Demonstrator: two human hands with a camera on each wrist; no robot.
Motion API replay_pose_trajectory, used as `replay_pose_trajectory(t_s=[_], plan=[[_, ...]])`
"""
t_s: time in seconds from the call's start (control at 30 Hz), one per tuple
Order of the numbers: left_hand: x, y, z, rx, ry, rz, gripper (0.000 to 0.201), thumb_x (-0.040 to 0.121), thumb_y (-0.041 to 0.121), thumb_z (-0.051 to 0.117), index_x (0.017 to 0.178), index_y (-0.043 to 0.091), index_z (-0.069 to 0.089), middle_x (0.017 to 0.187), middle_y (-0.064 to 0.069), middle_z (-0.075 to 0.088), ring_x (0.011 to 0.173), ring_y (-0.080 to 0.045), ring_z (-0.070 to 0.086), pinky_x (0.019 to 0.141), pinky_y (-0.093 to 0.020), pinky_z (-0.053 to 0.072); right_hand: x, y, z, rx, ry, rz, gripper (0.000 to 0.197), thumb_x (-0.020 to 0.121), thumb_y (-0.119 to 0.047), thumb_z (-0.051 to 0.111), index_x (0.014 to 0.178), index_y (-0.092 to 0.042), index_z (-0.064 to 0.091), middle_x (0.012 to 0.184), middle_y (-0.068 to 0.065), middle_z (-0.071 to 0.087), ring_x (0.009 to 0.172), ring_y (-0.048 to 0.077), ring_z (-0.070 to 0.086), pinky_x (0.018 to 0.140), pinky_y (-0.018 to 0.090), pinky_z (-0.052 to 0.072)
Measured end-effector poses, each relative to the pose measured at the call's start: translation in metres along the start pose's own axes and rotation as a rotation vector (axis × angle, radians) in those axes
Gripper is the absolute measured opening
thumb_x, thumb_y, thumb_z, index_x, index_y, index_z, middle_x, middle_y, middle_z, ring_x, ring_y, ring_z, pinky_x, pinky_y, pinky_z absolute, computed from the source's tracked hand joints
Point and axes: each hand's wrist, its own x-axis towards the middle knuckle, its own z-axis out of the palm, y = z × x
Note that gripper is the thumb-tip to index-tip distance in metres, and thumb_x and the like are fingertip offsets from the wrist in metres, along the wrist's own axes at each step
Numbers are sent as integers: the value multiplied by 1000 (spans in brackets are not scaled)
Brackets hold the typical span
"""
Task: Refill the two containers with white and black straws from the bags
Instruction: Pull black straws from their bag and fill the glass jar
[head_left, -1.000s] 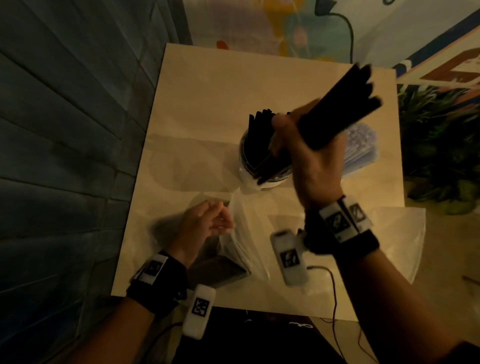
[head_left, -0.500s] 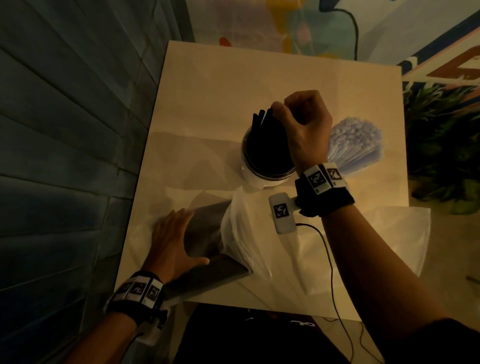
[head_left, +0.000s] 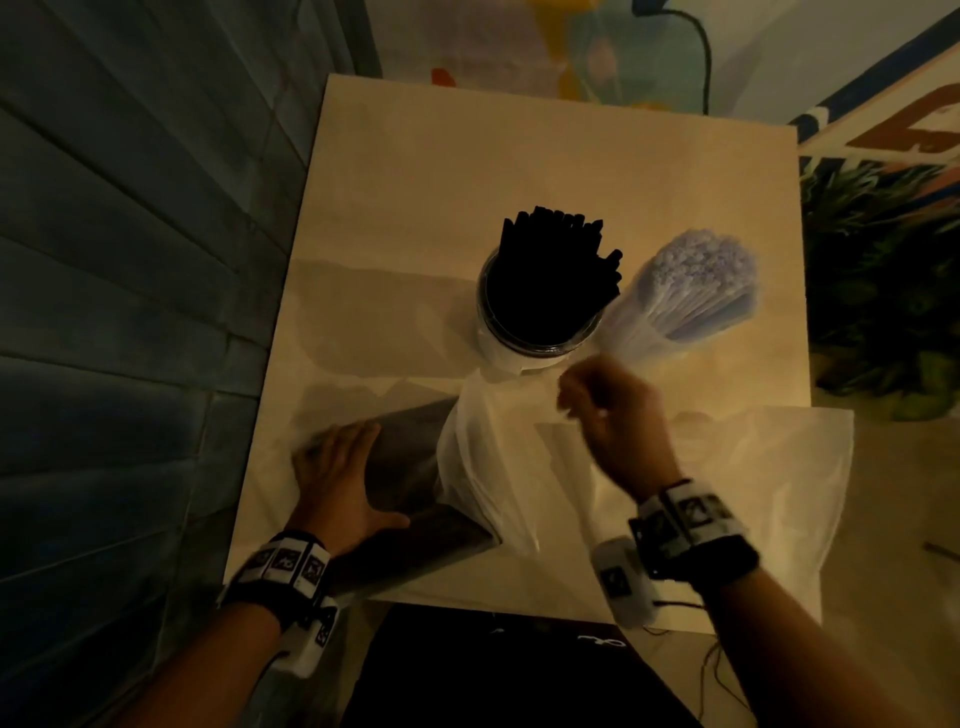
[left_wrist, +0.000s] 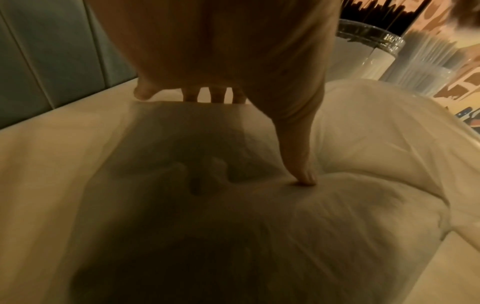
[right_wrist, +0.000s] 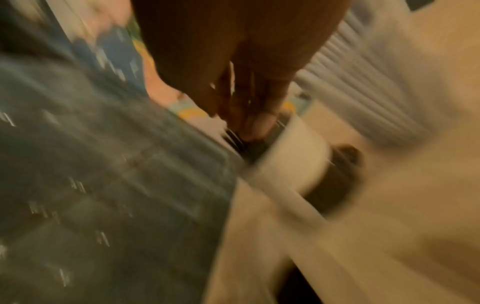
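A clear container (head_left: 540, 340) at the table's middle holds a thick bunch of black straws (head_left: 558, 260). Right beside it, white straws (head_left: 696, 291) fan out of the second container. The bag of black straws (head_left: 415, 467) lies at the near left, its clear mouth (head_left: 483, 467) standing up. My left hand (head_left: 337, 467) lies flat on the bag, thumb spread, pressing the plastic (left_wrist: 265, 92). My right hand (head_left: 608, 410) hangs blurred just in front of the black-straw container, above the bag's mouth, fingers loosely curled and empty (right_wrist: 246, 102).
A second, flat clear plastic bag (head_left: 753, 493) lies at the near right and overhangs the table edge. A dark panelled wall (head_left: 130, 312) runs along the left. Plants (head_left: 883, 286) stand beyond the table's right edge. Bare tabletop (head_left: 519, 166) shows behind the containers.
My right hand set its bundle of black straws into the container, let go and drew back toward the bag. My left hand went from curled to flat on the bag.
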Motion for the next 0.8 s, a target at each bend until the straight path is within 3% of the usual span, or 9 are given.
replay_pose_trajectory(t_s=[0.07,0.13,0.27,0.4,0.47,0.53,0.8], plan=[[-3,4,-4,1,-16,-3,135,48,78,76,155,32,7,163,2,7,150,-23,3,117,-60,2,-13,28,27,-129,-167,123,15,97,-10,56,96,-21,65,81,-5,68,71,7,64,69,31,55],[-7,9,-7,2,-50,10,138,47,80,74,155,33,2,163,4,-1,151,-21,-3,117,-62,-4,-19,46,48,-229,-321,135,19,97,-13,55,104,-23,69,95,-7,69,82,8,64,79,35,57],[-14,19,-4,46,-140,20,143,52,78,75,154,34,-15,162,7,-21,149,-20,-20,115,-63,-13,-20,61,78,-452,-547,-202,20,90,-21,63,108,-15,70,115,2,62,101,24,53,85,42,51],[-11,19,1,13,-162,9,148,50,75,78,154,29,-17,161,7,-24,148,-21,-24,116,-65,-7,-7,50,92,-583,-628,-404,36,80,-25,64,114,-14,69,131,7,57,124,32,47,95,42,45],[-10,19,1,10,-167,10,148,51,74,78,154,27,-18,161,7,-24,147,-20,-25,116,-64,-9,-1,44,97,-646,-702,-442,40,85,-24,59,123,-12,66,137,9,55,132,33,43,103,45,40],[-11,21,0,24,-160,13,148,52,75,77,154,25,-18,161,7,-25,147,-19,-26,116,-64,-10,5,38,104,-736,-758,-457,39,90,-21,57,126,-8,62,137,11,54,130,35,44,102,46,39],[-11,20,4,18,-139,-25,150,51,77,75,154,21,-19,161,5,-25,148,-20,-25,116,-65,-10,1,23,130,-787,-760,-256,42,101,-20,45,140,-4,46,142,13,44,129,32,43,108,40,34]])
